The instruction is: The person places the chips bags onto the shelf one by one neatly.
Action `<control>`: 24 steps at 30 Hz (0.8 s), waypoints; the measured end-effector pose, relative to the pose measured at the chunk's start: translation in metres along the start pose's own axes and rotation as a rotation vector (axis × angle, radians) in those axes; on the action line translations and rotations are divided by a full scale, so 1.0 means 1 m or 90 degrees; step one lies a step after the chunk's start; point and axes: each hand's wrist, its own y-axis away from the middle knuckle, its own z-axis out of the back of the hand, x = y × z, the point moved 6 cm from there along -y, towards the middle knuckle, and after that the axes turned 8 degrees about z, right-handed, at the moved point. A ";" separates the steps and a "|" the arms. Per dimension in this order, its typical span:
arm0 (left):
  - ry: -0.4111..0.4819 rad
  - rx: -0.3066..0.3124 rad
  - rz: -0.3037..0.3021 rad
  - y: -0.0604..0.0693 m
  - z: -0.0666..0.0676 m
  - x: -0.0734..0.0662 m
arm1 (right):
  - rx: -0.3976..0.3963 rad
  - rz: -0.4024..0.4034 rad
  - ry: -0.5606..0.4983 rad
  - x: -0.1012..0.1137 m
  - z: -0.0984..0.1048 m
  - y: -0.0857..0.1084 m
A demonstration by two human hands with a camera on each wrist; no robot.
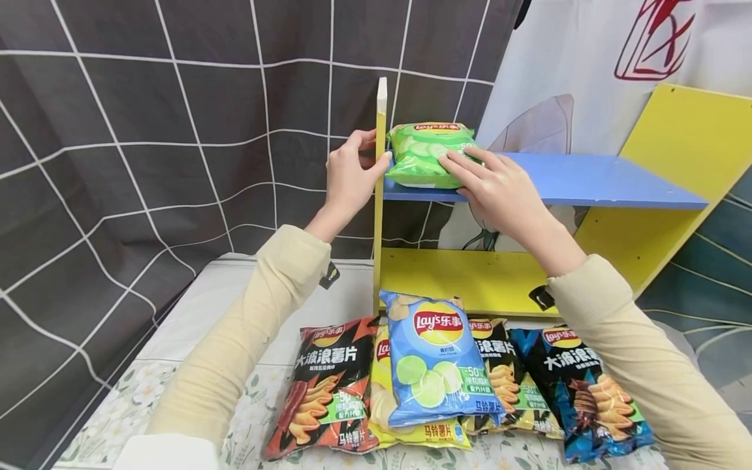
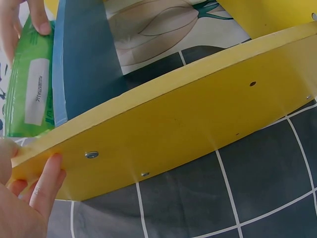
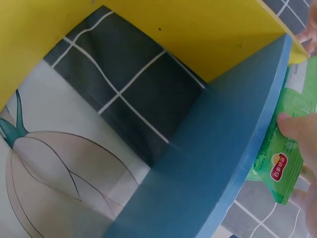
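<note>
A person in cream sleeves (image 1: 252,346) is reaching with 2 arms toward a small yellow-and-blue shelf unit (image 1: 675,143). The right grip (image 1: 499,192) is grasping 1 green bag of chips (image 1: 420,160), its fingers spreading over the top and its thumb pressing the near side. The green bag is resting on the blue shelf board (image 1: 576,176), at its left end, just beside the yellow side panel (image 1: 379,228). The left grip (image 1: 352,173) is clasping that panel by its front edge, with fingers touching the outer face.

Below, 5 more bags of chips are lying face up on the counter (image 1: 194,326), in front of the shelf unit. From left to right, a red-and-black bag (image 1: 329,391) is coming first, then a yellow bag (image 1: 423,436), mostly hiding under a blue bag (image 1: 435,359) showing lime slices. The blue bag is also overlapping a black-and-gold bag (image 1: 508,378). A black-and-blue bag (image 1: 587,391) is lying at the far right, near the right sleeve. A dark curtain with white grid lines (image 1: 176,130) is hanging behind; a pale cloth (image 1: 576,52) is showing beside it.
</note>
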 end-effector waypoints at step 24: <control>-0.003 0.002 -0.001 0.000 0.000 -0.002 | 0.059 -0.034 0.015 0.004 -0.002 0.014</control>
